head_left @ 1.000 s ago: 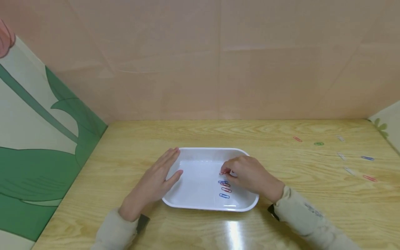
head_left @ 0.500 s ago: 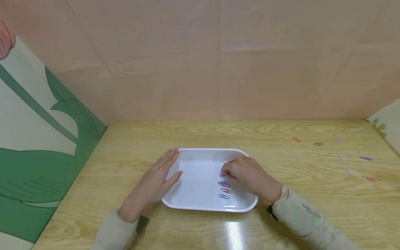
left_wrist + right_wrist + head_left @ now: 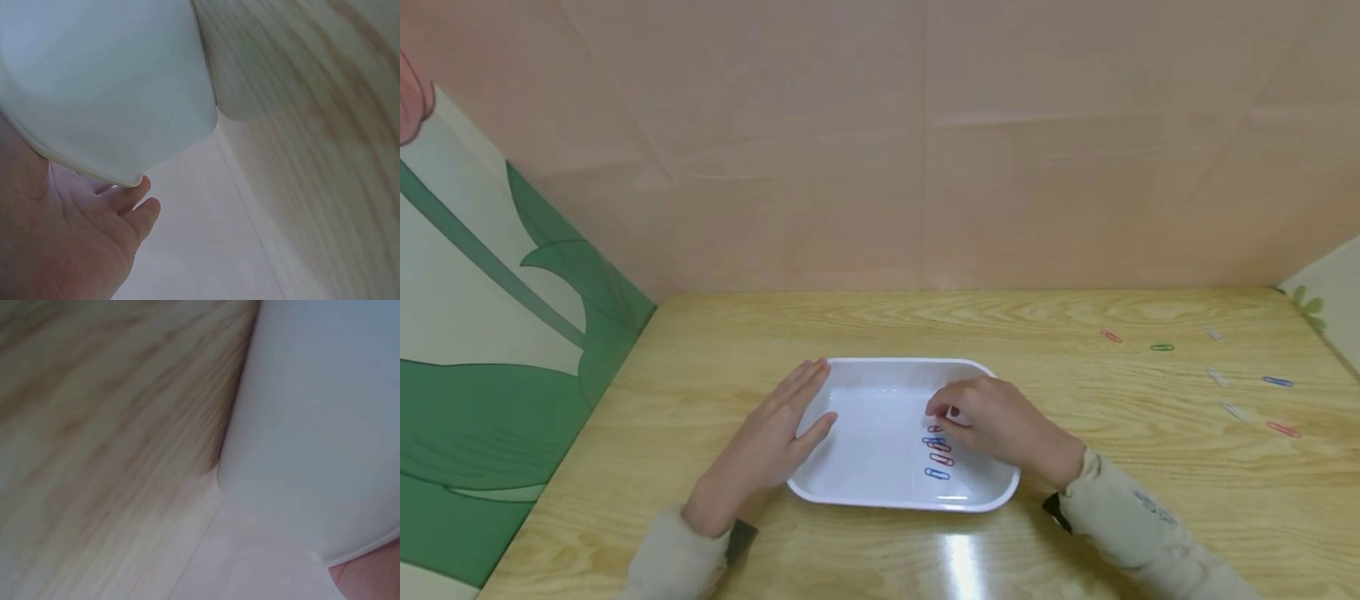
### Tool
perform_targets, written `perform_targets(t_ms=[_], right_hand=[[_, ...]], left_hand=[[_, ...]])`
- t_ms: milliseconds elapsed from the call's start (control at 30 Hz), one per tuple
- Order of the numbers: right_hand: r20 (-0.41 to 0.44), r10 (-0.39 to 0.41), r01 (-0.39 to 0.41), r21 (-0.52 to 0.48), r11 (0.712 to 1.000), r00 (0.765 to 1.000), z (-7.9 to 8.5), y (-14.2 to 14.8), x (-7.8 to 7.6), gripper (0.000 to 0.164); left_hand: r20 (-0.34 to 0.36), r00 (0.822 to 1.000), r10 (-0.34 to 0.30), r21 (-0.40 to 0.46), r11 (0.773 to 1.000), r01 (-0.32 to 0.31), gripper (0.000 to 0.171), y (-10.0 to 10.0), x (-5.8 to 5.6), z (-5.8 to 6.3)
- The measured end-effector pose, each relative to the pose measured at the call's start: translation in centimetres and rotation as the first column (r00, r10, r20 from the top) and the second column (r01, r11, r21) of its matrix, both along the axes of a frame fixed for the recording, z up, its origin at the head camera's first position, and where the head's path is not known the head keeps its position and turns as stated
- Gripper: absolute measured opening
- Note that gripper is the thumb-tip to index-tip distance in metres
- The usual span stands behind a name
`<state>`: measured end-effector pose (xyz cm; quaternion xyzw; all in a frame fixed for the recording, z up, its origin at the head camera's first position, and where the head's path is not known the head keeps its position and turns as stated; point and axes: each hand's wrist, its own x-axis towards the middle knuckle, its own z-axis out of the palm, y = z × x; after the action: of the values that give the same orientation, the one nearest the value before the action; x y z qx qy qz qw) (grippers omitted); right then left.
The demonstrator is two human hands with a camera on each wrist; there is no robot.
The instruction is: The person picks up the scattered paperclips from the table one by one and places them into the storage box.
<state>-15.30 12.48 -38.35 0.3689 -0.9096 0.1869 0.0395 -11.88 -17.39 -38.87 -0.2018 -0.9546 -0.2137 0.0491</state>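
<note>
Two bare hands, one white tray (image 3: 880, 442) on a wood-grain table (image 3: 850, 554).

Left hand (image 3: 772, 437): fingers straight and side by side, thumb spread wide of them, lying along the tray's left rim. Left wrist view has the fingertips at the rim's corner.

Right hand (image 3: 996, 421): reaches in over the right rim, fingers bent, thumb and forefinger narrow, almost meeting. Cannot tell whether they pinch anything; a red paperclip (image 3: 934, 429) lies just below them. Right wrist view hides the fingers.

Count in tray: five paperclips visible, two blue, three red. Order from the fingertips toward the near rim: the red one, blue paperclip (image 3: 933, 440), two reds, second blue paperclip (image 3: 936, 474). Close-set row, right of the tray's middle; too small to tell if any are linked.

Count on table, off to the right: seven. Three white paperclips (image 3: 1216, 377), two loose red paperclips (image 3: 1283, 429), one green paperclip (image 3: 1162, 347), one loose blue paperclip (image 3: 1277, 381). All apart from one another.

Edges and room: tray floor runs wide from row to left wall. Broad wood between tray and loose clips; narrower strip behind, up to the pinkish backdrop (image 3: 925, 167).
</note>
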Motion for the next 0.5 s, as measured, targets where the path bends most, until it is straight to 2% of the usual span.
perform_targets(t_ms=[333,500], right_hand=[[0.1,0.012,-0.004,-0.078,0.997,0.995,0.9,0.6,0.0,0.011],[0.108,0.005,0.004,-0.086,0.996,0.994,1.5,1.1,0.1,0.013]], left_hand=[[0.0,1.0,0.007,0.007,1.0,-0.007,0.066,0.0,-0.1,-0.1],[0.004,1.0,0.009,0.001,1.0,-0.009,0.067,0.0,-0.1,-0.2]])
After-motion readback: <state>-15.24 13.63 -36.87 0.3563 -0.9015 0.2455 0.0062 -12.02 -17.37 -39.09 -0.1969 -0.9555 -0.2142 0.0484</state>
